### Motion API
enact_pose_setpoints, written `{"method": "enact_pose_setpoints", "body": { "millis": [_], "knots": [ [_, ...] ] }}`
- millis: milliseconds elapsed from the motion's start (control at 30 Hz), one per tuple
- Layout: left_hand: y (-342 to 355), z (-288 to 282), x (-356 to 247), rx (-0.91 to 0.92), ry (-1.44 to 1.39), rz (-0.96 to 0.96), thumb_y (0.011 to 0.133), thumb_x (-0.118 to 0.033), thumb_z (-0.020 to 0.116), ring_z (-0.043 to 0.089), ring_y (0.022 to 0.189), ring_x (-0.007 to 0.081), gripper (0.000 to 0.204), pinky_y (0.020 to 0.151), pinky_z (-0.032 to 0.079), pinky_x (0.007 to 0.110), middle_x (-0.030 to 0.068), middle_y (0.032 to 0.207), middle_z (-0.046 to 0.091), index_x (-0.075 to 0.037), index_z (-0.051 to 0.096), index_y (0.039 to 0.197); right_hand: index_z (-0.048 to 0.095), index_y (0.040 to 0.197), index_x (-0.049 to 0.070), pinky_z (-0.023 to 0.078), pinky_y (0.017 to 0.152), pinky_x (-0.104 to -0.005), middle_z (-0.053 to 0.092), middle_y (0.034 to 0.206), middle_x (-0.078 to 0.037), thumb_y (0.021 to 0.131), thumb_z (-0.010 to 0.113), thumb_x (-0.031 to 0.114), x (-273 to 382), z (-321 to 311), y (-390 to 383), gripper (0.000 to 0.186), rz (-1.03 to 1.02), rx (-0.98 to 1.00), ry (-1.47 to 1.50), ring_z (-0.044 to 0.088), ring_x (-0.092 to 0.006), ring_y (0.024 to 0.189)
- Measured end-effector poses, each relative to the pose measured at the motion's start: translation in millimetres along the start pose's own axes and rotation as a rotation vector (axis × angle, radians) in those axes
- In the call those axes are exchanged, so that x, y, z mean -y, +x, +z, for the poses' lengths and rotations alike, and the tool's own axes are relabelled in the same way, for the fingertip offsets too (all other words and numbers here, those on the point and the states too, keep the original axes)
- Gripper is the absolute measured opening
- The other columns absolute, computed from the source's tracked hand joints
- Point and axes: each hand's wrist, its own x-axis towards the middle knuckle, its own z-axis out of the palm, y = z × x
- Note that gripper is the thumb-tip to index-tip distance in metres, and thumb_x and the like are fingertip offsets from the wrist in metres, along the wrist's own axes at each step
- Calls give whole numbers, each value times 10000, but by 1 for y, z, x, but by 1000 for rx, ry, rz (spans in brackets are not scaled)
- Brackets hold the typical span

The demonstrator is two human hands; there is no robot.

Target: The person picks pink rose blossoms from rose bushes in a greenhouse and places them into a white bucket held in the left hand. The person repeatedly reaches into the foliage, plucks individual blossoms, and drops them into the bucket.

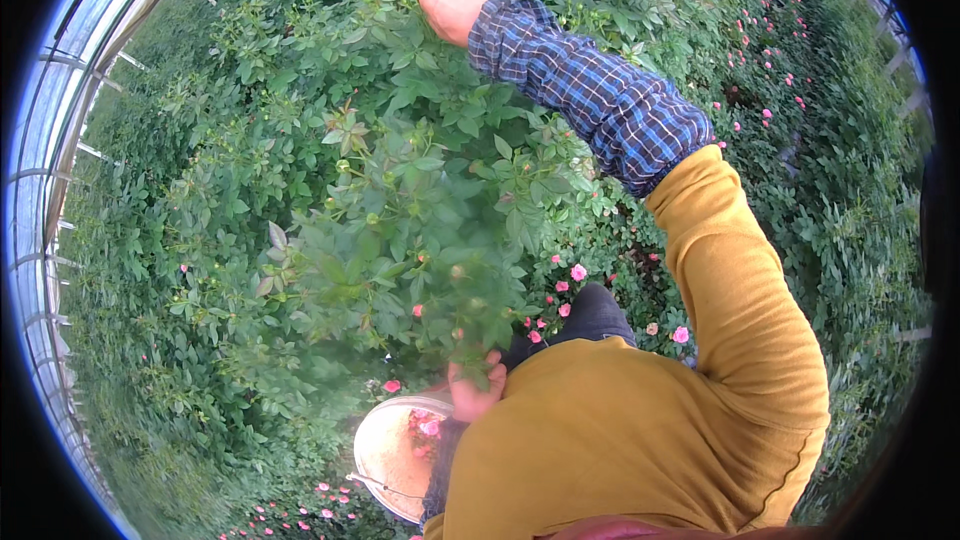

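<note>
My right hand (452, 12) is stretched far forward among the upper leaves of a rose bush (420, 165). Its fingers look curled in, and leaves hide whatever they may pinch. Close to my body, my left hand (476, 387) is bent with the fingers curled, behind blurred buds and leaves. What it holds, if anything, I cannot make out. Beside that hand hangs or stands a pale bucket (385, 455) with a thin wire handle. Pink rose blooms (428, 428) lie inside the bucket.
Dense rose bushes surround me, with pink blooms (578, 272) near my dark-trousered leg (597, 312). Another row of flowering bushes (768, 114) runs along the right. A greenhouse wall (45, 175) of clear sheeting and ribs curves up the left side.
</note>
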Motion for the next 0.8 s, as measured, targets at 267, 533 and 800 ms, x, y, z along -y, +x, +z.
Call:
{"method": "enact_pose_setpoints", "body": {
  "millis": [267, 533, 800],
  "knots": [
    [30, 35, 41, 30, 119, -94, 855, -225, 543, 389, 589, 126, 134, 480, 298, 244, 13, 789, 489, -93, 532, 874, 498, 932, 7, 513, 571, -453, 629, 740, -221, 851, 491, 174, -10, -12, -31, 185, -1, 23, 133, 641, -383, 696],
    [69, 80, 153, 34, 222, -71, 888, -233, 522, 442, 628, 132, 143, 484, 343, 242, 21, 817, 511, -90, 526, 899, 525, 1001, 51, 293, 349, -195, 581, 751, -61, 903, 451, 185, -74, -67, -126, 182, 128, 268, 1958, 467, -75, 465],
    [102, 150, 250, 67, 382, 530, 928, -208, 477, 513, 679, 135, 151, 530, 421, 256, 30, 847, 548, -68, 531, 925, 550, 1001, 84, 500, 602, -290, 600, 852, -70, 895, 450, 198, -104, -5, -359, 185, 1527, 621, 2240, 600, -196, 792]
  ]
}}
